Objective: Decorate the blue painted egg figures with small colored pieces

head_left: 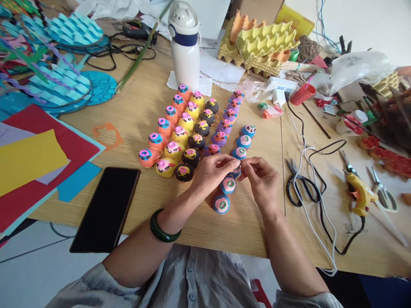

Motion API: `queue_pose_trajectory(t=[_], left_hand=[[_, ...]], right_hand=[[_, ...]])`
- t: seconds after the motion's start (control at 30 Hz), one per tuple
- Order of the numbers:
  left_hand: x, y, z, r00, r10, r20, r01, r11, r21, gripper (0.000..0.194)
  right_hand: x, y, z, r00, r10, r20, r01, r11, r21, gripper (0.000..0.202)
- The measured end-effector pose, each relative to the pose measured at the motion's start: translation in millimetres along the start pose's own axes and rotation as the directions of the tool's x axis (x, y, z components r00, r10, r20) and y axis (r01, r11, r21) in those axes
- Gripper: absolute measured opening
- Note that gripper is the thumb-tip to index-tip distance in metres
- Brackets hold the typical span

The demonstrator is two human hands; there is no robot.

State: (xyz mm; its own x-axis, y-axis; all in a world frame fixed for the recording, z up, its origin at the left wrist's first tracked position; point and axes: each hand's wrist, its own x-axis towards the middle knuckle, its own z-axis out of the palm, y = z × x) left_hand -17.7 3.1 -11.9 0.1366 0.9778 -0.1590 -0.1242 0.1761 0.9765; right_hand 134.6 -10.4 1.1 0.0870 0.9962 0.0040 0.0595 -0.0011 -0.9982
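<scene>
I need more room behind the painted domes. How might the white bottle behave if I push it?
The white bottle could tip if pushed near its clear lid, being taller than wide. Pushed low, it may drag the white paper at its base. Its smooth-looking sides suggest a stiff body; whether it is full doesn't show.

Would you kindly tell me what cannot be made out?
Head view:
Anything between bare left hand and bare right hand: hidden by fingers.
Blue-and-pink dome beneath: partly covered by them.
Dark writing on the wooden table: too small.
Yellow paper sheet: cut by left edge.
</scene>
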Motion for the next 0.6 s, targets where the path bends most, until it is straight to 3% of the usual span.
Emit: queue_pose_trajectory(t=[0.6], left_hand=[[-0.3, 5.7, 3.2, 0.997, -0.074, -0.006, 0.072, 0.985, -0.156, 0.024]], right_hand=[[0.6, -2.7, -3.9, 0.999, 0.019, 0.044, -0.02, 1.0, 0.011, 0.021]])
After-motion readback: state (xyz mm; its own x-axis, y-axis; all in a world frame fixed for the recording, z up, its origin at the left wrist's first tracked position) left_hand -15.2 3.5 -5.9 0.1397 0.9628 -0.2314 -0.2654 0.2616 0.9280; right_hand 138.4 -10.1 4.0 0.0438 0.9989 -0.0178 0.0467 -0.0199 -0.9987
